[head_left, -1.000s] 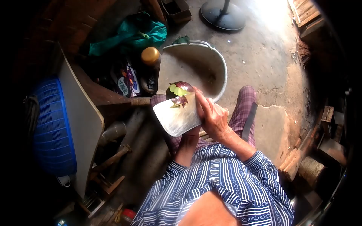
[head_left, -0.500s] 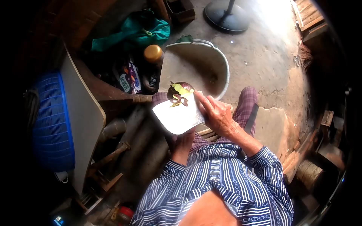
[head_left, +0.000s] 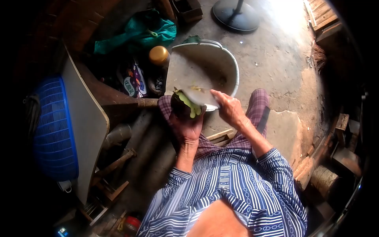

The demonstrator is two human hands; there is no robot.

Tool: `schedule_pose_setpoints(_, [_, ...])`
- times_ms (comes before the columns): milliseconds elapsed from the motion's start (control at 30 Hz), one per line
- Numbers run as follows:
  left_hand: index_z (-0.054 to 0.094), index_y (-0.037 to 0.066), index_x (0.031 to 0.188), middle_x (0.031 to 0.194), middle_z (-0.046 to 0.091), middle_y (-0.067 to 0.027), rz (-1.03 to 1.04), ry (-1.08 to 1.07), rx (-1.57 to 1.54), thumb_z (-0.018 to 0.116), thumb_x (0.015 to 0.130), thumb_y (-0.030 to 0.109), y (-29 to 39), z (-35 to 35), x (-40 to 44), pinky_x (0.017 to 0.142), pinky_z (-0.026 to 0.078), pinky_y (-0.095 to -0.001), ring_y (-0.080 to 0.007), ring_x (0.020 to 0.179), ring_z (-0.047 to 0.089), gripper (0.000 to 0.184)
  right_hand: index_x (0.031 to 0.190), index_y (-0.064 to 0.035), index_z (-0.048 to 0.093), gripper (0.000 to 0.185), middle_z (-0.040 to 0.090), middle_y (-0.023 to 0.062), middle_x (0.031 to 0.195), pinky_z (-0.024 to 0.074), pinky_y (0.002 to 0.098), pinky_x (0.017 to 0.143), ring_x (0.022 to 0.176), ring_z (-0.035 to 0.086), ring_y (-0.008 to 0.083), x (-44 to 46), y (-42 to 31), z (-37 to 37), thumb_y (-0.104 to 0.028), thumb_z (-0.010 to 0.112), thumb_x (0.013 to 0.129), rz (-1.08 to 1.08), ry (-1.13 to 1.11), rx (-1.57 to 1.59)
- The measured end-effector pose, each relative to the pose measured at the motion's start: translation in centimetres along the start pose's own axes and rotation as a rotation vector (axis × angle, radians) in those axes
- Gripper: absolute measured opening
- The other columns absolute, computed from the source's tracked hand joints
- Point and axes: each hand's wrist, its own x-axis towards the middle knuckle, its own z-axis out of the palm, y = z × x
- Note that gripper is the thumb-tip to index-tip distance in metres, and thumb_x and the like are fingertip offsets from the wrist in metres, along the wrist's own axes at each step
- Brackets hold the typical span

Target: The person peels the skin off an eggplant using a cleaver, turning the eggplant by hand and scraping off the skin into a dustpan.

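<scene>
My left hand [head_left: 187,128] is closed around a dark purple vegetable, probably an eggplant [head_left: 180,107], whose upper right side shows pale green peeled flesh. In my right hand [head_left: 229,108] is a broad-bladed knife [head_left: 200,98], tilted and partly blurred, just to the right of the vegetable and over the near side of a large pale bucket [head_left: 235,75]. Small blurred scraps lie on or beside the blade. The handle is hidden in my fingers.
A blue basket [head_left: 53,130] stands behind a board [head_left: 85,130] on the left. A green bag [head_left: 138,33] and a gold-lidded jar [head_left: 158,55] are beyond my left knee. A round black stand base [head_left: 236,17] rests on the floor. Firewood [head_left: 325,177] lies at right.
The knife has moved up and right off the vegetable, from lying broad side up to a steep tilt. My left hand and the vegetable's peeled side now show more fully.
</scene>
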Motion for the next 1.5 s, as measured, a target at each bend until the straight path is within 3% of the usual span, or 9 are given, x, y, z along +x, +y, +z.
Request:
schedule_pose_setpoints(100, [0.045,0.014,0.131,0.132,0.045,-0.0128,-0.024,-0.091,-0.076,0.058,0.077,0.048,0.2,-1.7,0.2,0.095,0.035,-0.0561,-0.0329,0.118,0.043,0.065,0.122,-0.0107,0.050,0.044,0.064,0.0204,0.096,0.0504,0.0438,0.073,0.084,0.063,0.0368,0.1,1.9,0.1,0.000,0.054,0.080,0.151,-0.063,0.004])
schedule_pose_setpoints(167, [0.048,0.012,0.129,0.131,0.049,-0.0111,-0.037,-0.166,-0.035,0.042,0.085,0.038,0.7,-0.6,0.3,0.100,0.033,-0.0567,-0.0336,0.120,0.045,0.051,0.123,-0.0112,0.049,0.044,0.064,0.0194,0.098,0.0517,0.0427,0.066,0.080,0.064,0.0355,-0.4,0.8,-0.4,-0.001,0.054,0.081,0.049,0.000,-0.033])
schedule_pose_setpoints(233, [0.036,0.007,0.136,0.140,0.037,-0.0121,-0.017,-0.300,-0.058,0.050,0.086,0.041,0.1,-1.4,1.1,0.108,0.025,-0.0506,-0.0321,0.130,0.033,0.062,0.125,-0.0121,0.047,0.045,0.064,0.0169,0.096,0.0518,0.0406,0.057,0.075,0.064,0.0336,-0.3,-2.0,-2.0,-0.004,0.055,0.082,-0.085,0.025,-0.026])
schedule_pose_setpoints(400, [0.035,0.008,0.137,0.140,0.037,-0.0129,0.313,-0.067,0.356,0.049,0.087,0.043,0.5,-5.1,1.0,0.106,0.028,-0.0485,-0.0315,0.129,0.034,0.063,0.123,-0.0044,0.046,0.044,0.056,0.0102,0.077,0.0494,0.0326,0.048,0.059,0.061,0.0222,-0.3,-5.1,-2.9,-0.013,0.060,0.082,-0.332,0.109,-0.186])
schedule_pose_setpoints(833, [0.038,0.010,0.136,0.137,0.038,-0.0197,-0.144,-0.234,0.025,0.056,0.078,0.047,1.5,-4.0,0.6,0.101,0.032,-0.0573,-0.0381,0.125,0.037,0.071,0.114,-0.0085,0.057,0.036,0.064,0.0206,0.091,0.0507,0.0424,0.070,0.081,0.063,0.0361,0.3,1.7,-1.8,-0.002,0.055,0.079,0.122,-0.117,-0.018])
schedule_pose_setpoints(900, [0.038,0.008,0.134,0.135,0.040,-0.0193,-0.019,-0.056,0.174,0.053,0.082,0.046,1.4,-2.3,0.1,0.103,0.031,-0.0559,-0.0369,0.123,0.040,0.066,0.115,-0.0087,0.057,0.037,0.064,0.0197,0.093,0.0514,0.0413,0.068,0.081,0.064,0.0357,-0.3,-0.2,-2.3,-0.002,0.056,0.078,0.024,-0.040,0.028])
schedule_pose_setpoints(1067, [0.036,0.008,0.136,0.138,0.041,-0.0111,0.304,-0.164,0.595,0.044,0.089,0.049,2.8,-9.4,1.3,0.107,0.028,-0.0488,-0.0312,0.127,0.038,0.063,0.126,-0.0092,0.044,0.044,0.057,0.0095,0.078,0.0487,0.0318,0.047,0.060,0.060,0.0224,-0.6,-4.6,-4.2,-0.009,0.058,0.083,-0.307,0.041,-0.192])
schedule_pose_setpoints(1267, [0.036,0.008,0.136,0.138,0.040,-0.0113,0.546,-0.127,1.123,0.048,0.086,0.049,2.0,-5.9,-1.4,0.105,0.030,-0.0505,-0.0315,0.127,0.037,0.066,0.124,-0.0089,0.046,0.043,0.057,0.0095,0.077,0.0485,0.0313,0.046,0.061,0.061,0.0217,-1.1,-4.8,-3.9,-0.012,0.060,0.084,-0.271,0.043,-0.180])
schedule_pose_setpoints(1500, [0.035,0.008,0.136,0.138,0.039,-0.0115,0.417,-0.180,0.826,0.054,0.083,0.048,1.4,-3.5,-2.1,0.102,0.032,-0.0523,-0.0319,0.127,0.036,0.070,0.122,-0.0093,0.048,0.043,0.058,0.0095,0.078,0.0499,0.0331,0.048,0.061,0.062,0.0230,-1.2,-5.3,-4.2,-0.012,0.062,0.082,-0.251,0.025,-0.152])
